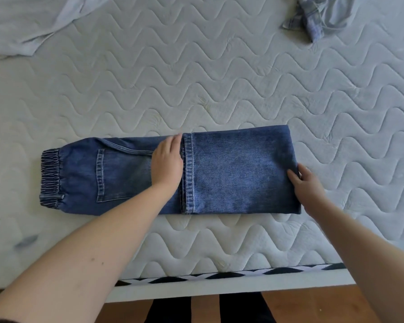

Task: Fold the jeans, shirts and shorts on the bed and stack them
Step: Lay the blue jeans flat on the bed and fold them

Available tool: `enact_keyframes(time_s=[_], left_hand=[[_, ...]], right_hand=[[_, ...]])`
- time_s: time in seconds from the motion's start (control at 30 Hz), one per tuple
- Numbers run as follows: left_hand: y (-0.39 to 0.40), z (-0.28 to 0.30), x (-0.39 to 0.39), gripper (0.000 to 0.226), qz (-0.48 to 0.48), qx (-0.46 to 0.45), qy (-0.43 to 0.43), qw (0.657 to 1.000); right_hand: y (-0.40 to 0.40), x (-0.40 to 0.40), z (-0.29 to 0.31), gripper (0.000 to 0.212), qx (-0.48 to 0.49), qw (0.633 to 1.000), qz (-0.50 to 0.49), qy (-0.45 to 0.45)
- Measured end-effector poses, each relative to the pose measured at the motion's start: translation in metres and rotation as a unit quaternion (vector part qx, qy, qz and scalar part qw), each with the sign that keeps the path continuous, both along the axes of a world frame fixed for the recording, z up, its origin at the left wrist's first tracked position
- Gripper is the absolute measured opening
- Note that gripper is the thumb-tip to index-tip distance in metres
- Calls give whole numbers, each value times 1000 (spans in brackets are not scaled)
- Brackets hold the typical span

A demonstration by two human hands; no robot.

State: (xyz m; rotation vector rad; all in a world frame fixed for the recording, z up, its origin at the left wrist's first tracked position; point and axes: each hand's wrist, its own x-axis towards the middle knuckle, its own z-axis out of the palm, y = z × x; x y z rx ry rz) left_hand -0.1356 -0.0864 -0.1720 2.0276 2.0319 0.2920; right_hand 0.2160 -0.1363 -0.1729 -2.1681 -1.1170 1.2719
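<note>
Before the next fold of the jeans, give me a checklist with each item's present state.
1. Leg hems lie folded back over the jeans, edges roughly aligned: ok.
2. Left hand rests flat on the denim beside the hems: ok.
3. Right hand at the folded right edge; whether it grips the cloth: cannot tell.
4. Elastic waistband lies flat at the left end, not yet folded in: ok.
5. Bare mattress behind the jeans for the fold: ok.
6. Pale shirt and crumpled garment at the far corners, both unfolded: not ok.
</note>
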Motion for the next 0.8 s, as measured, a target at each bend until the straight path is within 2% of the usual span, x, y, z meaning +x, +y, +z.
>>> enact_keyframes(time_s=[0.07,0.2,0.33,0.43,0.53,0.6,0.67,0.8], left_hand=[[-15,-9,-1,56,-24,-23,18,999],[-32,-26,-2,61,-52,-135,95,985],[-22,-19,-6,65,-75,-156,140,975],[-6,-6,-17,66,-121,-164,123,971],[5,7,-29,58,-111,-186,29,976],[5,21,-35,47,-51,-188,-119,974],[3,41,-45,35,34,-166,-246,954],[-2,86,-79,34,157,-149,-384,898]], right_hand=[[-2,-3,13,16,20,1000,7,-7],[-6,-13,41,16,52,998,19,-5],[-6,-34,81,17,83,995,46,21],[0,-62,116,22,103,990,87,42],[9,-98,154,22,131,981,132,50],[14,-125,178,22,149,974,162,59],[17,-154,199,23,164,966,184,77],[25,-214,215,26,171,958,214,87]])
